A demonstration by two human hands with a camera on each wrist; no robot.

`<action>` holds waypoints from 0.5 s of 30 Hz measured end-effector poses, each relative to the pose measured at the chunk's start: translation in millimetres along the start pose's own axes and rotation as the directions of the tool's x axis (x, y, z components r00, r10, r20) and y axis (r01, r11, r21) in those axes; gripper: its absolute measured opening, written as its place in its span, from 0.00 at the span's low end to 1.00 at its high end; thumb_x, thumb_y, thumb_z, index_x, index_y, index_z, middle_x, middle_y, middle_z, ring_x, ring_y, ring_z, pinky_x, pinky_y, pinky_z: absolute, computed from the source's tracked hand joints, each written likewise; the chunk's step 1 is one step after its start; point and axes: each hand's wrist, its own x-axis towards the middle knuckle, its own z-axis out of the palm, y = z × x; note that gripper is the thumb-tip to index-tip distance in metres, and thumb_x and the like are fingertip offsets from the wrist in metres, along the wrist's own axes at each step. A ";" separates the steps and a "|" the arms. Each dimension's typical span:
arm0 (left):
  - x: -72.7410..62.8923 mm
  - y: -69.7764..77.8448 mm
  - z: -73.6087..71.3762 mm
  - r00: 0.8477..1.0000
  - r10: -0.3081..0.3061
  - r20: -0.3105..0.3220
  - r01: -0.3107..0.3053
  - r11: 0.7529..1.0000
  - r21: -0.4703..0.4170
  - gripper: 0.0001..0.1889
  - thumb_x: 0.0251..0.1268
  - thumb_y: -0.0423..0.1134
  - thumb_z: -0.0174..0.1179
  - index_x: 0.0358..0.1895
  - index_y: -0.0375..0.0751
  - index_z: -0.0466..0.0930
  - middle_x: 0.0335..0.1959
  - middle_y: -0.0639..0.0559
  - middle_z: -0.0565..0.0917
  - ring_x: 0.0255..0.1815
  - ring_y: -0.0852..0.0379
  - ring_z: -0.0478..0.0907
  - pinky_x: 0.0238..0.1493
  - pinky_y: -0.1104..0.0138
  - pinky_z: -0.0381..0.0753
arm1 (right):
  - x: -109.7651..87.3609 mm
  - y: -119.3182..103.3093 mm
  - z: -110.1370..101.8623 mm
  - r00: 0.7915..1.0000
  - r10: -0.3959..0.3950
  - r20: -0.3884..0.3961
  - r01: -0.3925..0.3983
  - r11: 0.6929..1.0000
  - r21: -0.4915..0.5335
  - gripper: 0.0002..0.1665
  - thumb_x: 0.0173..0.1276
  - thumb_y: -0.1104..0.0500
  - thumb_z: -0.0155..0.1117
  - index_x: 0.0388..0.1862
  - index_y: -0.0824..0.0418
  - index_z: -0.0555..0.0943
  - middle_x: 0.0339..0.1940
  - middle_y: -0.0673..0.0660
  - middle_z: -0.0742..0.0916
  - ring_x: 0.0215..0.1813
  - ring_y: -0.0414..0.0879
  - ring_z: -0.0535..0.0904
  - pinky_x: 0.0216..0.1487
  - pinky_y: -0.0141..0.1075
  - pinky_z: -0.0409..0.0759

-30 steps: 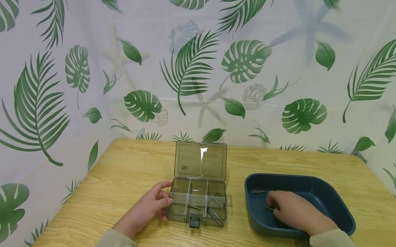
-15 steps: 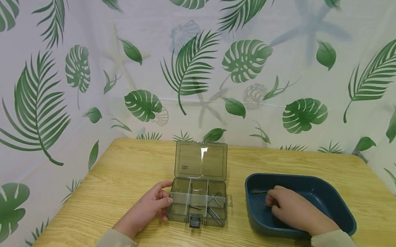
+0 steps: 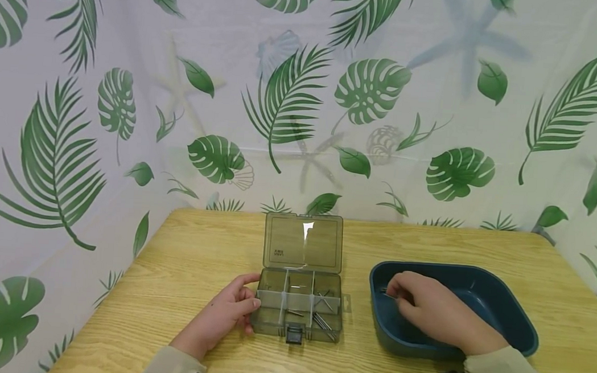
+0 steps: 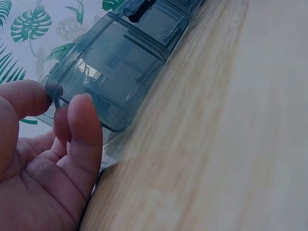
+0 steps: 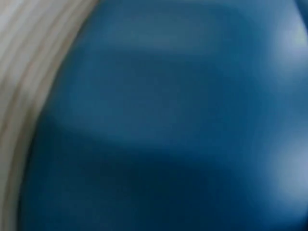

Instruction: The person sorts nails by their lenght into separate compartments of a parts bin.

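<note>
A smoky see-through compartment box (image 3: 270,316) stands on the table with its lid (image 3: 302,244) raised. Several thin metal pieces (image 3: 324,327), which look like screws, lie in its middle and right compartments. My left hand (image 3: 226,307) holds the box by its left side; the left wrist view shows thumb and fingers (image 4: 85,130) at its corner. To the right is a dark blue tray (image 3: 500,330). Inside it, near the left wall, my right hand (image 3: 431,314) has its fingertips together around a thin metal screw (image 3: 389,296), mostly hidden. The right wrist view is blurred and shows only tray and table.
Both containers stand on a wooden table (image 3: 213,238). A hanging cloth (image 3: 303,112) printed with leaves closes off the back and sides. Between box and tray, a small clear tab (image 3: 346,303) juts from the box's right side.
My right hand has moved left and slightly farther back inside the tray, to the metal pieces by its left wall. My left hand and the box have kept their places.
</note>
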 end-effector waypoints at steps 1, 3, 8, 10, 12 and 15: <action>0.0 0.2 0.0 1.000 -0.002 0.000 0.002 1.000 0.000 0.32 0.76 0.33 0.56 0.78 0.37 0.55 0.39 0.46 0.71 0.24 0.55 0.70 0.28 0.61 0.84 | -0.1 -2.3 -0.2 1.000 -0.012 -0.008 0.012 1.000 0.007 0.11 0.75 0.65 0.58 0.47 0.51 0.82 0.36 0.43 0.80 0.34 0.37 0.74 0.37 0.38 0.78; -0.1 0.2 -0.2 1.000 -0.004 -0.002 0.004 1.000 0.000 0.32 0.76 0.33 0.56 0.78 0.37 0.55 0.39 0.46 0.71 0.24 0.55 0.70 0.28 0.61 0.84 | 0.5 -6.9 0.3 0.999 -0.026 -0.021 0.026 0.999 0.018 0.11 0.75 0.65 0.57 0.47 0.50 0.82 0.36 0.43 0.80 0.35 0.36 0.74 0.38 0.37 0.79; -0.4 0.0 -0.6 1.000 -0.001 -0.002 0.001 1.000 0.000 0.32 0.76 0.33 0.55 0.78 0.37 0.54 0.39 0.46 0.72 0.24 0.56 0.70 0.28 0.62 0.84 | 4.7 -19.9 1.5 0.998 -0.051 -0.029 0.052 0.997 0.052 0.11 0.76 0.65 0.56 0.47 0.49 0.81 0.36 0.43 0.80 0.34 0.37 0.73 0.38 0.37 0.78; -0.5 0.2 -0.4 1.000 0.000 0.000 0.000 1.000 -0.002 0.32 0.76 0.33 0.55 0.78 0.37 0.54 0.38 0.46 0.72 0.24 0.56 0.70 0.28 0.62 0.84 | 7.0 -24.8 2.2 0.998 -0.062 -0.032 0.064 0.996 0.055 0.12 0.76 0.65 0.56 0.46 0.48 0.81 0.36 0.42 0.80 0.34 0.37 0.73 0.38 0.37 0.78; -0.7 0.6 -0.1 1.000 -0.003 -0.001 0.003 1.000 -0.004 0.32 0.76 0.33 0.56 0.78 0.37 0.55 0.38 0.46 0.72 0.24 0.56 0.70 0.28 0.62 0.84 | 9.8 -29.4 3.4 0.996 -0.078 -0.039 0.080 0.996 0.050 0.12 0.76 0.65 0.56 0.45 0.47 0.80 0.36 0.42 0.80 0.34 0.37 0.74 0.38 0.37 0.78; -0.9 1.6 0.3 1.000 -0.003 -0.003 0.003 1.000 -0.002 0.32 0.76 0.33 0.56 0.78 0.37 0.55 0.38 0.46 0.72 0.24 0.55 0.71 0.28 0.62 0.84 | 14.5 -36.7 6.3 0.994 -0.099 -0.047 0.101 0.994 0.046 0.13 0.75 0.66 0.56 0.45 0.47 0.81 0.37 0.42 0.80 0.34 0.37 0.74 0.37 0.36 0.78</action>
